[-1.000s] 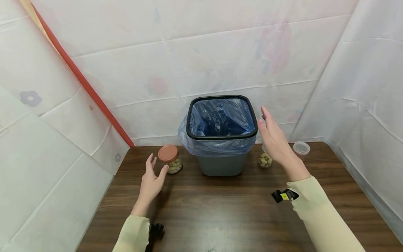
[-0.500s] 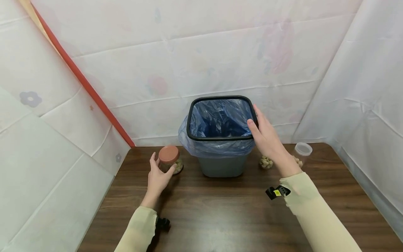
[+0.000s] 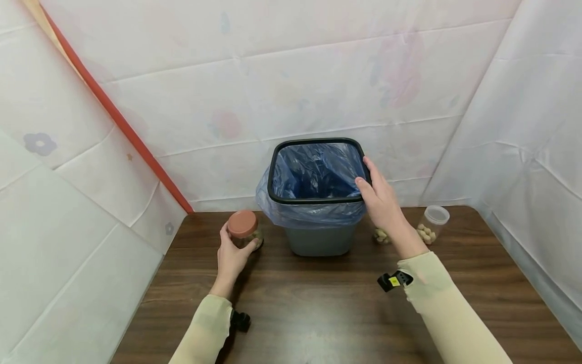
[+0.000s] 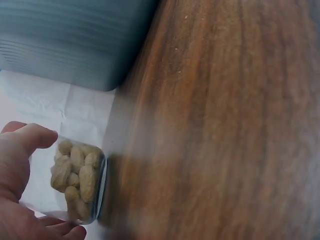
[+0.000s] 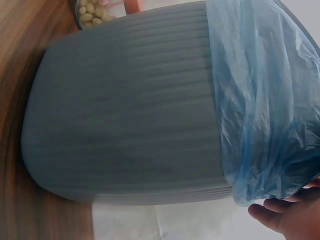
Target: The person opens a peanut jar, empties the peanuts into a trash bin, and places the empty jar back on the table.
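A clear jar with a brownish-pink lid stands at the back left of the table. My left hand grips it, thumb on one side and fingers on the other. Peanuts show through its wall in the left wrist view. To its right stands a grey trash bin, lined with a blue plastic bag under a black rim. My right hand holds the rim's right side, thumb over the top and fingers outside. In the right wrist view its fingertips lie against the bag.
Right of the bin is a clear jar with a whitish lid, nuts inside. More nuts sit nearer the bin, partly hidden by my right forearm. White sheeting borders the wooden table at the back and sides.
My left hand has moved right and taken hold of the pink-lidded jar. My right hand has come left from beside the trash bin onto its rim.
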`<action>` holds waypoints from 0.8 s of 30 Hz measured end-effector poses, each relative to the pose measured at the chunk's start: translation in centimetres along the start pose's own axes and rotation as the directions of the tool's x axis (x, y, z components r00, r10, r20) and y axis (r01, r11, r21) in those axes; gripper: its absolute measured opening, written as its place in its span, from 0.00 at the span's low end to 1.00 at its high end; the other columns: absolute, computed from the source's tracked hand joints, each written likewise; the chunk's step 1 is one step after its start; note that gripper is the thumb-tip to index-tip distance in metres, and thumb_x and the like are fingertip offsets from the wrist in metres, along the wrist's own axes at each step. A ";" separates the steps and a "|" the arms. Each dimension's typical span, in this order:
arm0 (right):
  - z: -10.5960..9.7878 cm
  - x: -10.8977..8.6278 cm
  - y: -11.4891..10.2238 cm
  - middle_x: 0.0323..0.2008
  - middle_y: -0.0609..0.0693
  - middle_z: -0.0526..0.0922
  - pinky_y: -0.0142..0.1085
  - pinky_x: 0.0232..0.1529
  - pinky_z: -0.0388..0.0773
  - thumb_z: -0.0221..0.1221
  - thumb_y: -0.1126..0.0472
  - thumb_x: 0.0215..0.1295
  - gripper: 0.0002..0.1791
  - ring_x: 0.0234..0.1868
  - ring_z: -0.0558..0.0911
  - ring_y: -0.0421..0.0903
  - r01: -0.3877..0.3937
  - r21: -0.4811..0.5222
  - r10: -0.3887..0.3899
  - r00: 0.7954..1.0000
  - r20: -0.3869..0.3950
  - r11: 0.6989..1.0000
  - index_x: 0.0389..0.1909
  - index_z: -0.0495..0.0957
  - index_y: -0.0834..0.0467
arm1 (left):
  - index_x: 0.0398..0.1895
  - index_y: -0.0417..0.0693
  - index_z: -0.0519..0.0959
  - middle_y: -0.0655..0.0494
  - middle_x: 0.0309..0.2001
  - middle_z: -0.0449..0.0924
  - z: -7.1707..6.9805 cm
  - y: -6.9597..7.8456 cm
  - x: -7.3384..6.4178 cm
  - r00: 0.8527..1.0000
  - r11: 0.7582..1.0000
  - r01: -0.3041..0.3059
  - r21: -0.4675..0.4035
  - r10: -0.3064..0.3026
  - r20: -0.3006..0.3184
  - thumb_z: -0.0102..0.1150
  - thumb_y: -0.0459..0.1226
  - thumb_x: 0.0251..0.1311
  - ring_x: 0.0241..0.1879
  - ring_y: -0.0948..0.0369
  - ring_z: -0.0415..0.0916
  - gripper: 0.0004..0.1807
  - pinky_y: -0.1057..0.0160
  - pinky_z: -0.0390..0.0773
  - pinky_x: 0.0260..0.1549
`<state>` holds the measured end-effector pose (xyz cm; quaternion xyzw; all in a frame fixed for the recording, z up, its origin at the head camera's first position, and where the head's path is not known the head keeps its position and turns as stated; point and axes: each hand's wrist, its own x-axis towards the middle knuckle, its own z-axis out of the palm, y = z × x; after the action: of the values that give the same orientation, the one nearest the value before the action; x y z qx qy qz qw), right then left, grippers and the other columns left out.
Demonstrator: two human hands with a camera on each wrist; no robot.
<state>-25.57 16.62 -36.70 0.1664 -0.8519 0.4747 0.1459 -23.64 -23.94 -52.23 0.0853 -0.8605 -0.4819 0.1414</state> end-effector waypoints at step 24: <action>1.6 -0.1 0.4 0.87 0.54 0.57 0.66 0.79 0.57 0.41 0.53 0.82 0.36 0.84 0.59 0.58 -0.011 0.108 0.024 0.993 -0.119 0.994 0.89 0.53 0.51 | 0.87 0.51 0.55 0.41 0.78 0.69 0.5 -0.3 0.5 0.999 0.999 0.035 -0.016 -0.036 -0.007 0.83 0.50 0.59 0.77 0.38 0.66 0.59 0.33 0.65 0.74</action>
<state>-25.80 15.47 -37.89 0.1375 -0.8164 0.5300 0.1836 -24.27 -23.82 -52.68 0.1012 -0.8546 -0.4907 0.1366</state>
